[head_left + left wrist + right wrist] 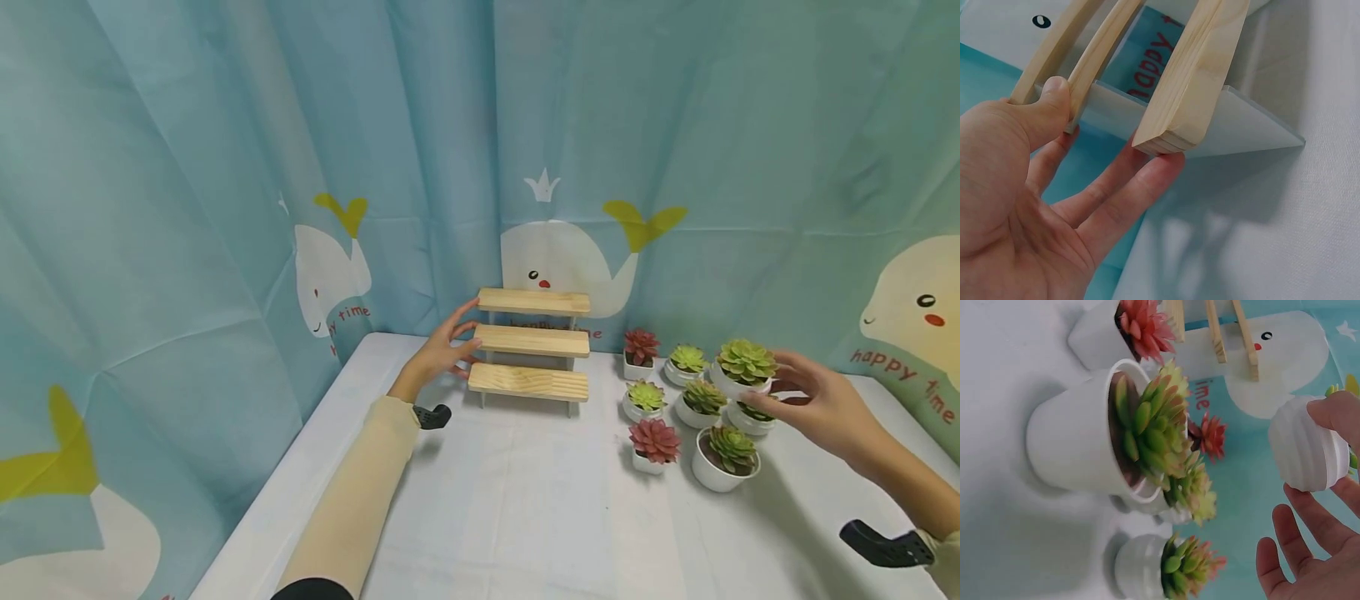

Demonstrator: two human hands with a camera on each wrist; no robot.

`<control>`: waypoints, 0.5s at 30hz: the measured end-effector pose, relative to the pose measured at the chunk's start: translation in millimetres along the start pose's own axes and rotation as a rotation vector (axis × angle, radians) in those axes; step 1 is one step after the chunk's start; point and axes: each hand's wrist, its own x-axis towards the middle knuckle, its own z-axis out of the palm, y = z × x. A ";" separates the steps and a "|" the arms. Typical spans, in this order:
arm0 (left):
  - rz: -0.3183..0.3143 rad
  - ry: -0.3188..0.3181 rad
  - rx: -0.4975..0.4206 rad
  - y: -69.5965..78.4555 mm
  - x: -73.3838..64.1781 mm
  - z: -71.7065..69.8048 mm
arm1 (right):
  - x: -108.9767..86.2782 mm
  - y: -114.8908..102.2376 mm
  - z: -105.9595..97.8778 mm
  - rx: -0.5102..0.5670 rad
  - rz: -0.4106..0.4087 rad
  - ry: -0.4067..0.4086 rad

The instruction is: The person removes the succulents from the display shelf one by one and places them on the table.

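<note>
My left hand (437, 353) touches the left end of a three-tier wooden display stand (531, 338). In the left wrist view its thumb (1055, 100) rests on the middle board, and its fingertips (1163, 172) touch the board ends, spread apart. My right hand (828, 408) pinches a white ribbed pot (1307, 444) between thumb and fingers. The green potted succulent (746, 362) in that grip hangs above the other pots, its plant mostly hidden in the right wrist view. Below it stands another green succulent (752, 417), partly covered by my hand.
Several white-potted succulents stand right of the stand, among them a front red one (655, 442), a back red one (641, 348) and a larger green one (726, 458). A white cloth (525, 500) covers the table. Behind hangs a blue whale-print curtain (420, 125).
</note>
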 end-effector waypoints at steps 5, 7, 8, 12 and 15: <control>0.002 -0.005 -0.006 -0.3 -0.6 0.1 | -10.6 8.4 1.1 -0.022 0.034 0.024; 0.002 -0.007 -0.011 -1.1 -0.2 -0.2 | -13.9 11.4 1.9 -0.028 0.055 0.035; 0.001 -0.007 -0.014 -1.3 -0.1 -0.4 | -15.4 12.9 2.5 -0.028 0.068 0.041; -0.005 -0.004 -0.016 -2.1 0.8 -1.1 | -22.1 20.0 4.3 0.010 0.082 0.067; -0.005 0.000 -0.009 -1.4 1.0 -1.2 | -27.4 25.8 5.9 0.042 0.082 0.081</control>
